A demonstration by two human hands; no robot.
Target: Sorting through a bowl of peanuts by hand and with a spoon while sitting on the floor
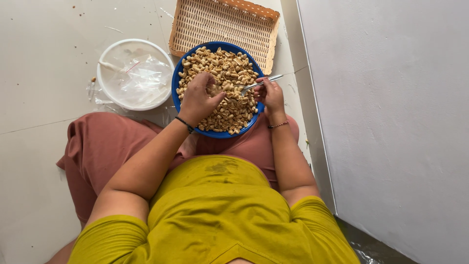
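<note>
The blue bowl point(181, 73) at 12 o'clock is full of nuts point(229, 68), the left hand point(199, 98) pinches a few, the right hand point(271, 95) holds a spoon point(259, 83), and the white bowl point(134, 45) at 10 o'clock holds only plastic.

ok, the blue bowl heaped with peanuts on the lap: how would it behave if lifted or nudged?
The blue bowl looks rigid, so it should lift without flexing. Heaped with peanuts, it is probably fairly heavy for its size. It rests partly on the legs, not flat floor, so a nudge could tilt it and spill loose nuts. The left hand and right hand may steady it.
</note>
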